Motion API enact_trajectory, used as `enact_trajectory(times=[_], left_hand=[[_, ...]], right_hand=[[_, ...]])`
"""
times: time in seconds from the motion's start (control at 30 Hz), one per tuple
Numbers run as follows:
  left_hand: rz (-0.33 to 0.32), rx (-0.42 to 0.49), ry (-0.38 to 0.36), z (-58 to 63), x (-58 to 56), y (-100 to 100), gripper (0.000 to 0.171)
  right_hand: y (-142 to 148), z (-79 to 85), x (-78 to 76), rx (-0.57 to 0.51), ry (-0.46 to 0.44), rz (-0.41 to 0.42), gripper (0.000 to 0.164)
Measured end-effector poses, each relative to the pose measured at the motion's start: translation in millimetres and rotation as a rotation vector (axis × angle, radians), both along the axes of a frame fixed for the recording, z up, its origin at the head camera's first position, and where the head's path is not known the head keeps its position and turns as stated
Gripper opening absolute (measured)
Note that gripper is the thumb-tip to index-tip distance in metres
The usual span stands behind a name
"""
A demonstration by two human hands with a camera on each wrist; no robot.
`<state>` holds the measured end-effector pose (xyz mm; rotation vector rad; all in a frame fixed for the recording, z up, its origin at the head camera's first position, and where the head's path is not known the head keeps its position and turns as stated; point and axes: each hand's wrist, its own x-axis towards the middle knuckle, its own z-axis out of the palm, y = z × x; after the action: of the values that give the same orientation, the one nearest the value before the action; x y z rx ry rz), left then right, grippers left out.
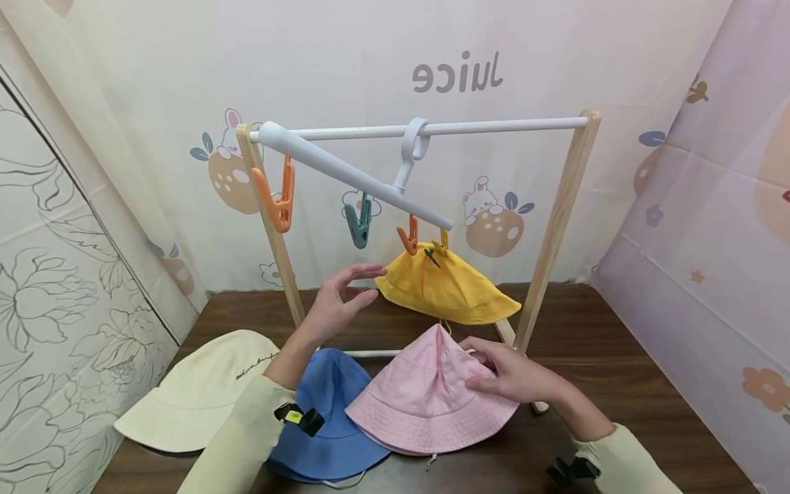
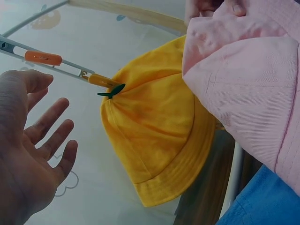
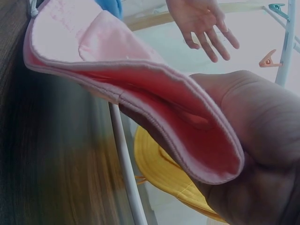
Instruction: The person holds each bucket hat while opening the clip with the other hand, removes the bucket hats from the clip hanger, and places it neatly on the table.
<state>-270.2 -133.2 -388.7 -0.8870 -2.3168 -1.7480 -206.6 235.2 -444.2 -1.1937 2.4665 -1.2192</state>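
Note:
My right hand (image 1: 512, 372) holds a pink bucket hat (image 1: 420, 401) by its side, thumb in front and fingers behind the cloth. In the right wrist view the hat's brim opening (image 3: 154, 89) gapes, and the hand partly hides it. My left hand (image 1: 339, 302) is raised with loosely spread fingers and holds nothing. It hovers just left of a yellow bucket hat (image 1: 444, 288) with a green leaf tip, which hangs from a yellow clip (image 1: 443, 240). That clip is at the low right end of a tilted white hanger (image 1: 345, 168).
Orange (image 1: 282, 202) and teal (image 1: 358, 223) clips, plus another orange clip (image 1: 409, 237), hang from the hanger. Its hook loops over the rack's white rod (image 1: 506, 125); wooden posts (image 1: 558, 226) stand either side. A blue hat (image 1: 333, 384) and cream hat (image 1: 197, 391) lie on the brown table (image 1: 623, 384).

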Motion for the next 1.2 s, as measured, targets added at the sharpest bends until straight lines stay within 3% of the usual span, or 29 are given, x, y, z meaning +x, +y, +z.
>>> enact_trajectory(times=[0.63, 0.8, 1.1, 1.2], left_hand=[[-0.004, -0.001, 0.053, 2.8, -0.9, 8.7, 0.045], [0.025, -0.038, 0.082, 2.2, -3.5, 12.1, 0.046], [0.051, -0.117, 0.215, -3.9, -7.5, 18.1, 0.044], [0.058, -0.127, 0.228, -5.4, -9.0, 20.8, 0.045]], right_hand=[[1.4, -2.3, 0.4, 0.047, -0.008, -0.057, 0.035], [2.1, -2.9, 0.9, 0.047, -0.023, -0.066, 0.035], [2.9, -3.8, 1.7, 0.061, -0.028, -0.091, 0.034], [3.2, -4.0, 1.7, 0.067, -0.024, -0.102, 0.033]])
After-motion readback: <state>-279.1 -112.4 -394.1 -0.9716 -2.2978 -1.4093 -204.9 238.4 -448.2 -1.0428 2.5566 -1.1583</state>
